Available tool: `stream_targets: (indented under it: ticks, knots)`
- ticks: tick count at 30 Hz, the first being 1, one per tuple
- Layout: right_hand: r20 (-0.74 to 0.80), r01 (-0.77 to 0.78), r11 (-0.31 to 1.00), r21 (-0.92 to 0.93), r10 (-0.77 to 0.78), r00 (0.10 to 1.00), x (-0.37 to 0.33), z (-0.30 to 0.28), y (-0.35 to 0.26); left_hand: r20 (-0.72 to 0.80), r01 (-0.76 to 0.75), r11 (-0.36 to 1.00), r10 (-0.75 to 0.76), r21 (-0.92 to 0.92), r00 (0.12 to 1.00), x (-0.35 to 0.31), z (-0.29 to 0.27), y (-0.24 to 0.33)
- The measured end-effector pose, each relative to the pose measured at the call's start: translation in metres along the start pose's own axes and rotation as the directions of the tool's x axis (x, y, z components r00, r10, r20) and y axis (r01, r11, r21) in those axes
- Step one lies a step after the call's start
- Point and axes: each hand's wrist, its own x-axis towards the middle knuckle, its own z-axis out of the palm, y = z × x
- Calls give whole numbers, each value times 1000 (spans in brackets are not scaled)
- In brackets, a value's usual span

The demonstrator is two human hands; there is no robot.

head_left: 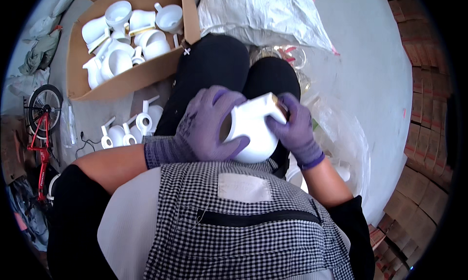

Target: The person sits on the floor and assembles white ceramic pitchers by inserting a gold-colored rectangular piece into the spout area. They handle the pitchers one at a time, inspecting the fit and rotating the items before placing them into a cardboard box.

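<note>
A white, rounded vessel [256, 133] with a glossy surface is held sideways above my lap. Its wide round opening faces left, and a narrower part with a gold-brown patch points to the upper right. My left hand [207, 126], in a purple-grey glove, wraps round the wide rim, with the thumb on the near side. Gloved the same way, my right hand [295, 131] pinches the narrow end between thumb and fingers. Some of that narrow end is hidden behind the right fingers.
An open cardboard box [131, 85] of similar white pieces stands front left. Several white handled pieces [144, 121] sit on the floor below it. A silvery sack [258, 16] lies ahead, clear plastic [353, 138] to the right. Stacked cartons [421, 133] line the far right; a red bicycle [44, 133] stands left.
</note>
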Motion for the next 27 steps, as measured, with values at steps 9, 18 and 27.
stream_targets:
  ticks: [9, 18, 27]
  knots:
    - [-220, -2, 1000, -29, -5, 975, 36, 26, 29, -142, 186, 975, -168, 122, 976, 25, 11, 6]
    - [-132, 57, 971, -230, -89, 987, -38, -6, -37, -15, -281, 955, 284, 92, 959, -25, -18, 13]
    - [86, 300, 943, -147, -290, 953, -81, -26, -71, 105, -611, 762, 604, 217, 790, -38, -51, 38]
